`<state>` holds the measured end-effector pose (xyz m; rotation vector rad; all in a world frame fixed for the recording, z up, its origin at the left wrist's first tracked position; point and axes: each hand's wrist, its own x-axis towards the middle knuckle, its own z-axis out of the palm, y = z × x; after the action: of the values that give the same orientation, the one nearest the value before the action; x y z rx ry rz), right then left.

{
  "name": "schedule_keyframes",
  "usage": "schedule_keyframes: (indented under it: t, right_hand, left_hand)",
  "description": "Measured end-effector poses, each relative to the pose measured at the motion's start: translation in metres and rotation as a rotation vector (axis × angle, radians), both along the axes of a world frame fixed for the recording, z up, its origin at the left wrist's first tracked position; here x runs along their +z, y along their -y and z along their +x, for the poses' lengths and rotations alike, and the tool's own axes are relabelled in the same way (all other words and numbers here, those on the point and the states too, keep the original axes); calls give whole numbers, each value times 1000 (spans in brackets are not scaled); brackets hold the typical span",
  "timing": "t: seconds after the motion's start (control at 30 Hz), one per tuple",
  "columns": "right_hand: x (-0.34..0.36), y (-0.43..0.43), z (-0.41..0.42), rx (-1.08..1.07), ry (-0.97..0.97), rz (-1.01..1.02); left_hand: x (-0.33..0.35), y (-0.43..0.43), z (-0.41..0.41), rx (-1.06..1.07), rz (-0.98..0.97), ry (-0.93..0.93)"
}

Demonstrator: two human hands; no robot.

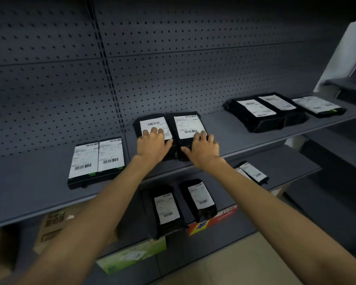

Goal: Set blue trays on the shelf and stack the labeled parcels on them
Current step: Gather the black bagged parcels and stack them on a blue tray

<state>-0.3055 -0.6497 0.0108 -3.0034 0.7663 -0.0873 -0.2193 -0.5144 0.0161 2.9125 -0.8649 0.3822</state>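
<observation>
- Head view showed, nearest to the camera, two bare forearms reaching over the lower shelf (286, 159), where some lower parcels (167, 208) lay with their labels up, above cardboard boxes (51, 223).
- Just past the front edge of the upper shelf (29, 192), the left hand (152, 146) and the right hand (202, 150) were apart. Each lay with spread fingers on top of its own parcel. They pressed and did not clamp, as far as I could see.
- Under the hands, the left middle parcel (155, 124) and the right middle parcel (188, 124) lay side by side and touching, near the middle of this shelf. No blue tray could be made out under them.
- The step in hand seemed to be squaring this pair. To do it well, I think both hands should push with equal pressure, so that the long sides stay together and the near ends stay level.
- The near ends were close to the front edge, so any push was safer toward the back than toward the person.
- Bare shelf was open on both sides, between the left pair (97, 161) and the right group (265, 112).
- Farthest, the pegboard wall (173, 58) stood behind, with a little free shelf before it.
</observation>
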Motion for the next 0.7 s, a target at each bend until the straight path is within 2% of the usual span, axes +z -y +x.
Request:
schedule_keyframes:
  t: [0.2,0.37,0.5,0.7]
  right_hand:
    - [-18,13,27,72,4,133]
    - [-22,57,29,164,1,170]
    - [-9,90,34,216,-73,258]
    - [-5,104,46,213,-60,447]
  left_hand:
    - [-18,25,2,137,-45,-122]
    - [-22,41,7,284,-102,-235]
    - [-16,51,12,457,-239,-423]
    - [-15,58,-2,705,-284,-515]
